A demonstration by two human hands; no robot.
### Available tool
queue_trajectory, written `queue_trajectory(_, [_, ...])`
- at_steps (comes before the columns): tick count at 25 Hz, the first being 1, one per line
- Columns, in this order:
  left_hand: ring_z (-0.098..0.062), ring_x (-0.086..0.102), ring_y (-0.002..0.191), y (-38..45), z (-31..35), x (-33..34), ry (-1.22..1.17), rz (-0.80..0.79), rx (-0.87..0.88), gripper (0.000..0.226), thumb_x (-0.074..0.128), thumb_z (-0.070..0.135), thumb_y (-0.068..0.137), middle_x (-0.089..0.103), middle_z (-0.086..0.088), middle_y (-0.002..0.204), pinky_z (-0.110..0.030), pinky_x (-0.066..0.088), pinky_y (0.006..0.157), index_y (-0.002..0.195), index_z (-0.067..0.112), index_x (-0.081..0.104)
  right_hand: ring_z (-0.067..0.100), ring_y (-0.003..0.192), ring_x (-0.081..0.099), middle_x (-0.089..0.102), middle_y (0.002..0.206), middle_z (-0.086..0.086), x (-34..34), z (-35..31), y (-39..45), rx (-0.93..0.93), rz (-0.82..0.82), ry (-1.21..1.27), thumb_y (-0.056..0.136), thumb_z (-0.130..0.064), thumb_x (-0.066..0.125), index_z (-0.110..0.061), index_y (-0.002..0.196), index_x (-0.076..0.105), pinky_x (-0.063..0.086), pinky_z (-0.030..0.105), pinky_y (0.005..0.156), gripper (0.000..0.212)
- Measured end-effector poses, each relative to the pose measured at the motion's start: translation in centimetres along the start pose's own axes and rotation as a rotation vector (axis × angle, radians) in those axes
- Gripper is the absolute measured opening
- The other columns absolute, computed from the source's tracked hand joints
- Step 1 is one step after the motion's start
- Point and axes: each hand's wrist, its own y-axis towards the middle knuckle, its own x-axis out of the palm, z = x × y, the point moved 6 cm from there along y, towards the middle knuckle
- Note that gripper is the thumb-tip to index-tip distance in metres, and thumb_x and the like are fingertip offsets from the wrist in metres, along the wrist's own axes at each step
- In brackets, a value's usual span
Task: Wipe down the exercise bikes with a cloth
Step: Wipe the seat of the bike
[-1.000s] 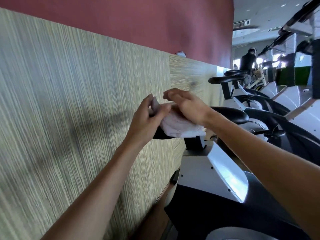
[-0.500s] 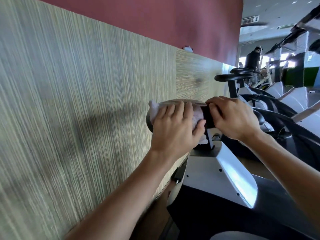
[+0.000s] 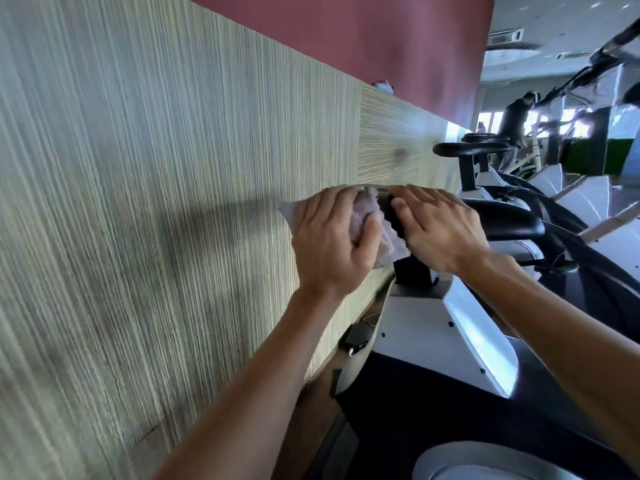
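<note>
- Two hands meet at the seat [image 3: 502,221].
- Left of the seat: wall [image 3: 173,202].
- Left hand [image 3: 332,244], fingers curled round the cloth [image 3: 372,220], over the seat's rear end.
- Right hand [image 3: 440,226], fingers nearly straight, rests on the seat beside the cloth.

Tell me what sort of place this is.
Most likely a gym. A row of exercise bikes with black saddles runs along the wood-panelled wall, and a person stands at other equipment farther back.
</note>
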Motion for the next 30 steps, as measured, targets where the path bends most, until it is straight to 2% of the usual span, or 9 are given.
queue_trajectory(2, [-0.016,0.067,0.102,1.7,-2.4,0.1,-0.125,-0.097,-0.028,0.036,0.047,0.035,0.094,0.073,0.003,0.107,-0.042,0.051,0.092,0.106,0.013,0.073,0.019,0.140,0.043,0.052,0.150,-0.001,0.2,-0.1,0.0,0.006,0.012,0.015,0.109,-0.039,0.022,-0.021,0.146,0.048,0.022,0.033,0.118,0.048])
queue_trajectory(4, [-0.010,0.066,0.088,2.8,-4.6,0.2,-0.265,-0.197,-0.274,0.033,0.043,0.042,0.094,0.071,0.011,0.090,-0.041,0.053,0.079,0.092,0.024,0.071,0.019,0.141,0.042,0.052,0.150,-0.001,0.1,-0.3,-0.1,0.026,0.022,0.027,0.109,-0.038,0.023,-0.021,0.145,0.049,0.021,0.033,0.120,0.047])
queue_trajectory(6, [-0.011,0.065,0.087,2.8,-3.8,0.3,-0.191,-0.215,-0.384,0.039,0.041,0.047,0.094,0.070,0.009,0.089,-0.042,0.053,0.081,0.091,0.022,0.070,0.020,0.141,0.042,0.052,0.150,-0.002,0.0,-0.5,-0.1,0.034,0.005,0.018,0.108,-0.040,0.019,-0.021,0.144,0.049,0.021,0.033,0.120,0.051])
queue_trajectory(10, [-0.013,0.065,0.110,1.4,-1.4,0.3,-0.048,-0.173,-0.046,0.040,0.046,0.039,0.095,0.073,0.003,0.116,-0.039,0.048,0.100,0.112,0.016,0.074,0.018,0.143,0.039,0.048,0.153,-0.002,0.0,-0.5,-0.3,0.043,-0.016,0.002,0.109,-0.038,0.021,-0.021,0.148,0.045,0.018,0.031,0.120,0.049])
queue_trajectory(14, [-0.012,0.068,0.091,4.2,-5.8,1.6,-0.256,-0.426,-0.368,0.050,0.036,0.052,0.094,0.074,0.007,0.093,-0.042,0.054,0.082,0.099,0.021,0.075,0.018,0.144,0.036,0.047,0.153,-0.002,0.3,-0.6,-0.2,0.062,-0.023,0.020,0.109,-0.038,0.021,-0.020,0.149,0.045,0.016,0.031,0.121,0.049])
queue_trajectory(19, [-0.010,0.060,0.123,0.9,-1.7,0.0,-0.123,-0.147,-0.005,0.041,0.049,0.038,0.097,0.069,0.004,0.128,-0.034,0.043,0.110,0.119,0.014,0.073,0.019,0.144,0.037,0.047,0.154,-0.001,0.4,-0.8,-0.4,0.064,-0.017,0.023,0.102,-0.043,0.011,-0.020,0.149,0.045,0.016,0.032,0.121,0.063])
queue_trajectory(24, [-0.006,0.069,0.100,2.9,-5.5,0.9,-0.393,-0.253,-0.390,0.034,0.046,0.042,0.096,0.074,0.013,0.101,-0.042,0.056,0.085,0.106,0.030,0.076,0.020,0.143,0.038,0.049,0.152,-0.001,0.5,-0.8,-0.2,0.081,0.021,0.054,0.104,-0.041,0.014,-0.019,0.148,0.047,0.016,0.031,0.119,0.059])
queue_trajectory(28, [-0.011,0.060,0.121,1.6,-1.5,0.2,-0.066,-0.214,-0.120,0.045,0.046,0.041,0.093,0.070,0.005,0.128,-0.037,0.044,0.109,0.117,0.018,0.076,0.022,0.143,0.039,0.049,0.153,0.000,0.7,-1.1,-0.4,0.030,0.031,0.036,0.094,-0.048,0.002,-0.018,0.147,0.050,0.019,0.034,0.118,0.078])
queue_trajectory(30, [-0.014,0.062,0.118,2.8,-1.5,0.5,-0.017,-0.307,-0.101,0.047,0.043,0.043,0.093,0.071,0.004,0.126,-0.040,0.044,0.108,0.116,0.020,0.076,0.023,0.144,0.038,0.048,0.154,0.003,0.7,-0.8,-0.3,0.027,0.015,0.085,0.096,-0.046,0.007,-0.015,0.148,0.049,0.018,0.035,0.120,0.074])
